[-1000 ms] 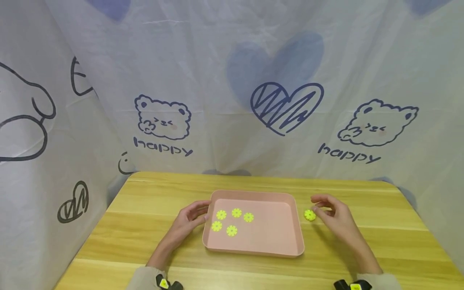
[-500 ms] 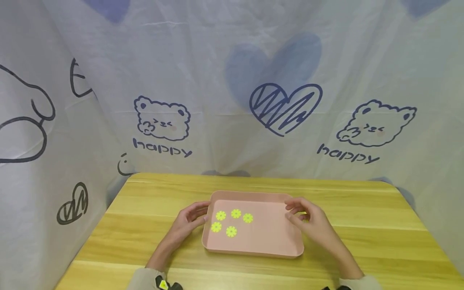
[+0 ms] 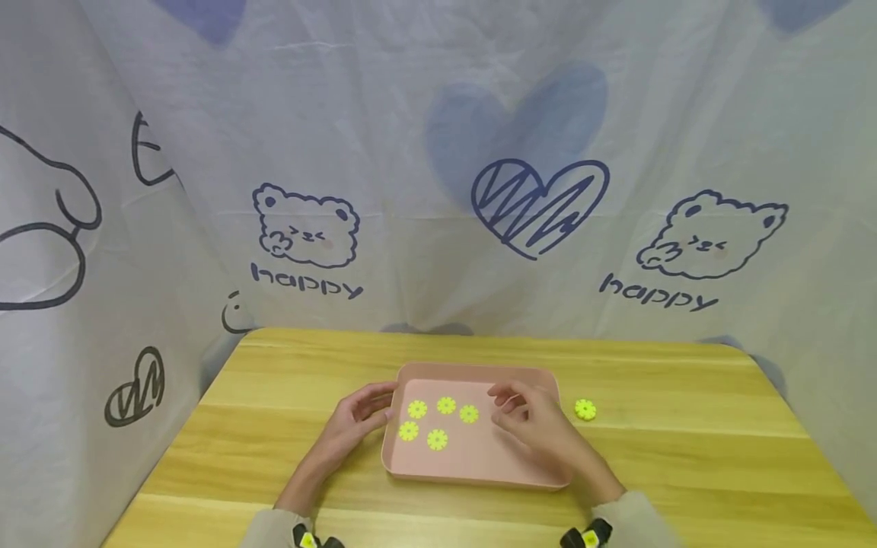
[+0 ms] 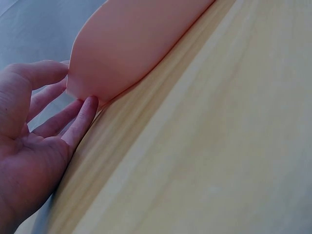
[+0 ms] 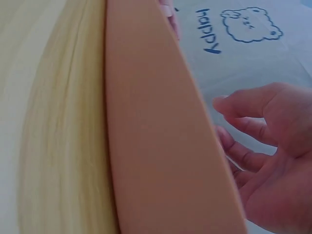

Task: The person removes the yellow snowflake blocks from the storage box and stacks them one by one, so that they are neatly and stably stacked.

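A pink shallow tray (image 3: 473, 464) lies on the wooden table, with several flat yellow notched discs, like small flowers, (image 3: 437, 439) grouped in its left half. My left hand (image 3: 352, 422) touches the tray's left end; its extended fingers and thumb rest against the outer wall in the left wrist view. Over the tray's right half hovers my right hand (image 3: 537, 422), fingers loosely bent, and no object shows between fingertips and thumb. In the right wrist view, the tray wall (image 5: 156, 126) partly hides these fingers (image 5: 243, 156). Another yellow disc (image 3: 585, 409) lies on the table right of the tray.
The wooden table (image 3: 685, 441) extends around the tray on all sides. A pale curtain (image 3: 411, 228) with printed bears and hearts hangs behind the table and along its left side.
My right hand has moved left, from beside the yellow disc on the table, across the tray's right rim to above the tray. The left hand stays at the tray's left end.
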A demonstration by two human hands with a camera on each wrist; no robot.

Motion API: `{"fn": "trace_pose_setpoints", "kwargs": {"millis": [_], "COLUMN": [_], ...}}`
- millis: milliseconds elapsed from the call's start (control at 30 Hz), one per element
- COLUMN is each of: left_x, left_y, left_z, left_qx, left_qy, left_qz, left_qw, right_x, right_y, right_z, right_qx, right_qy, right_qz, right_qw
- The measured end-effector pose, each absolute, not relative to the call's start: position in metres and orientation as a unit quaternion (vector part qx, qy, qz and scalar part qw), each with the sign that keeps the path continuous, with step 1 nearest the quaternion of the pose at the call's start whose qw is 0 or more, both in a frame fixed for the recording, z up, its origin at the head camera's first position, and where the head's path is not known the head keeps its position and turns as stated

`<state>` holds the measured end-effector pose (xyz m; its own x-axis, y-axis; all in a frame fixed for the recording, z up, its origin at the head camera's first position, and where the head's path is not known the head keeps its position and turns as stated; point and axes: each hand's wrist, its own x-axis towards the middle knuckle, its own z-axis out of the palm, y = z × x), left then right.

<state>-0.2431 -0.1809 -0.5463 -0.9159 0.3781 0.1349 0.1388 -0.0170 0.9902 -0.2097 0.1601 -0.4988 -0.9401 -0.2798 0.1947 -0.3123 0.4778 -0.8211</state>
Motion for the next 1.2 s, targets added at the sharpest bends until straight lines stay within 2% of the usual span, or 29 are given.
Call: {"fn": "trace_pose_setpoints", "kwargs": {"millis": [267,733,1200], "left_x": [-0.242,-0.242,-0.242], "left_y": [-0.182,-0.182,-0.182], "left_z": [-0.547,-0.547,-0.547], "left_qx": [0.181,0.187,0.173], "left_qy": [0.695,0.687,0.697], "left_qz": [0.691,0.696,0.689], "left_qw": [0.087,0.092,0.096], "right_x": [-0.22,-0.235,-0.226], "right_y": [0.139,0.123,0.13], "right_z": [-0.506,-0.517,-0.513], "right_qx": [0.175,0.193,0.166], "right_qy": [-0.882,-0.91,-0.892], "right_qz": [0.437,0.368,0.419], "right_qw": [-0.01,-0.018,-0.032]}}
